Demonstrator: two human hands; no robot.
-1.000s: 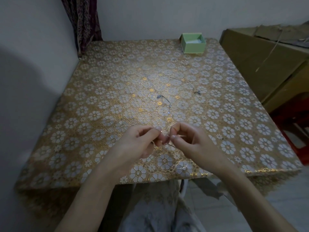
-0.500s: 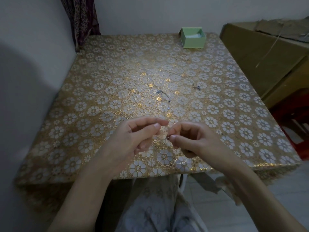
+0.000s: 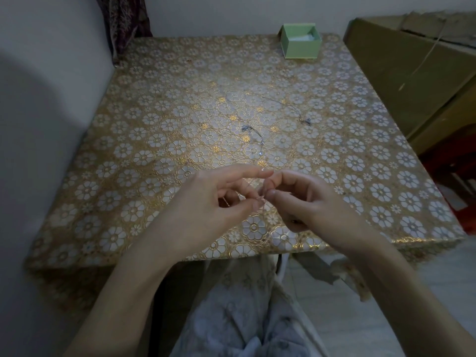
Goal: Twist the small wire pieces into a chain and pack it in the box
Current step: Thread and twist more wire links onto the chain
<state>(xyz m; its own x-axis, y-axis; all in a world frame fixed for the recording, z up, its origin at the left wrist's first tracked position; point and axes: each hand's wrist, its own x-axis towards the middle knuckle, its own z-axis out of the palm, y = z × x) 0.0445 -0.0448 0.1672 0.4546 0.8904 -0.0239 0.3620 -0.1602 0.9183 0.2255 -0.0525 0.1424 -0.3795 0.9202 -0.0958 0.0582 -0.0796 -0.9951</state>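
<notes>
Between my two hands, the left hand and right hand pinch a small wire piece mid-twist, while two wire lengths beyond them and the far green box suggest packing remains ahead.

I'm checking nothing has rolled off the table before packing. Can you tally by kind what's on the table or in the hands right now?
Green box, open, at the far edge: 1
Wire strands lying on the cloth, one near the middle and one further right: 2
Wire piece pinched between the left hand and the right hand: 1
Total: 4
Any smaller loose bits are too fine to tell.
</notes>
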